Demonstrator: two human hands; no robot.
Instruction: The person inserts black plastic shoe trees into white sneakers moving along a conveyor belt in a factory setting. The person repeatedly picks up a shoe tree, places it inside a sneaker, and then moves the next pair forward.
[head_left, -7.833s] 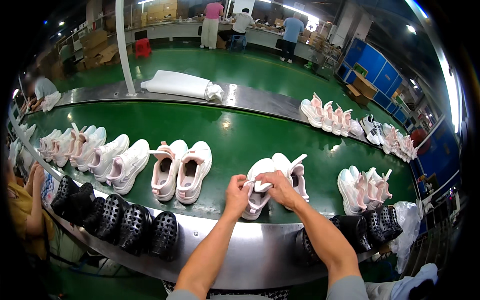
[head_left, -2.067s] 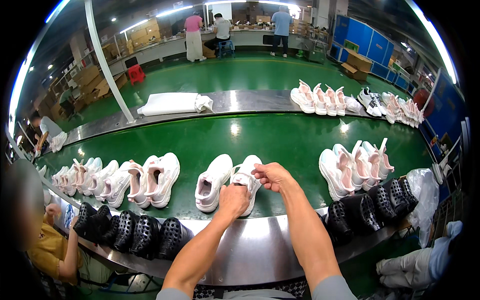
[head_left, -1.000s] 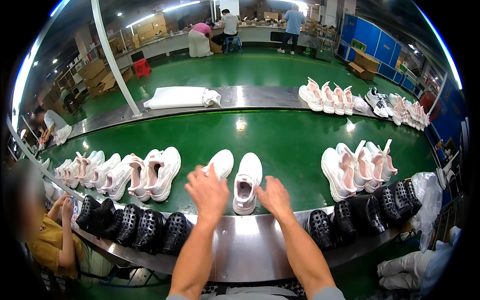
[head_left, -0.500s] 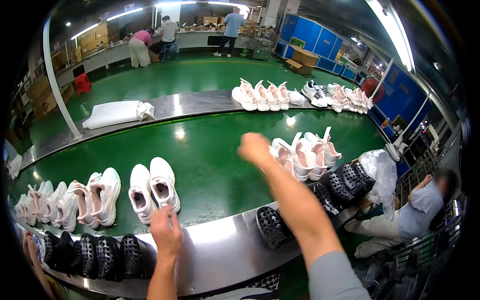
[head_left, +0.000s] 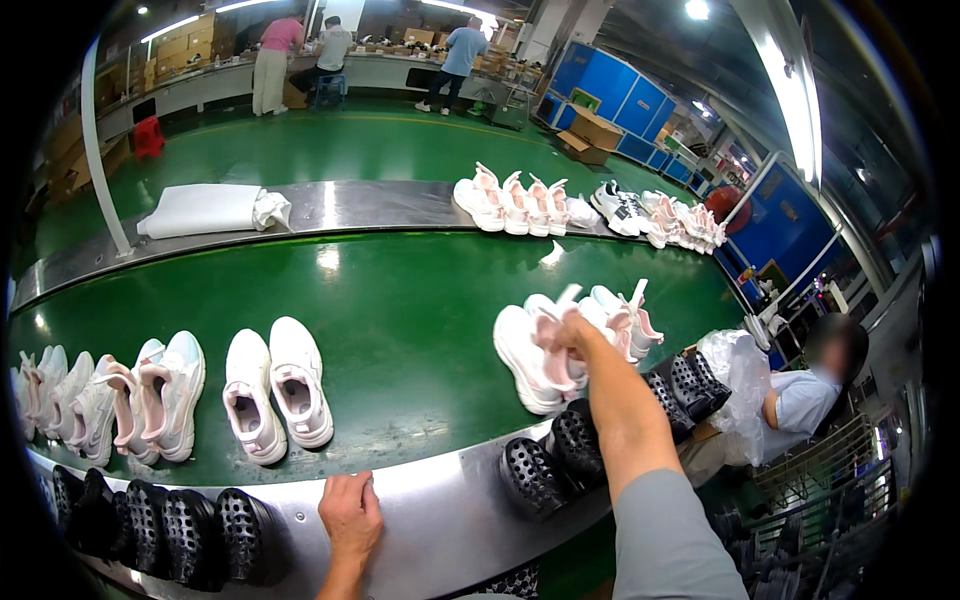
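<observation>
Your right hand (head_left: 568, 335) is closed on the tongue of a white-and-pink sneaker (head_left: 548, 352) in the cluster of about four such shoes lying on the green conveyor belt (head_left: 400, 300), near its front right edge. Your left hand (head_left: 351, 512) rests palm down, fingers loosely together and holding nothing, on the polished steel rim (head_left: 440, 500) along the belt's near side. Just beyond that hand, two white sneakers with pink linings (head_left: 276, 390) stand as a pair, toes pointing away from you. To their left, a further pair of the same kind (head_left: 160, 395) stands just beside them, and more white shoes (head_left: 50, 390) crowd the left edge; their number cannot be told. Black perforated shoe lasts hang below the rim: about four at the left (head_left: 170, 520) and about five at the right (head_left: 600, 430). On the far steel strip, a row of some eight or more light sneakers (head_left: 580, 205) is lined up, with one folded white bundle (head_left: 210, 210) well apart to their left. One seated person (head_left: 810, 390) works at the right; three people (head_left: 330, 50) stand at the back.
</observation>
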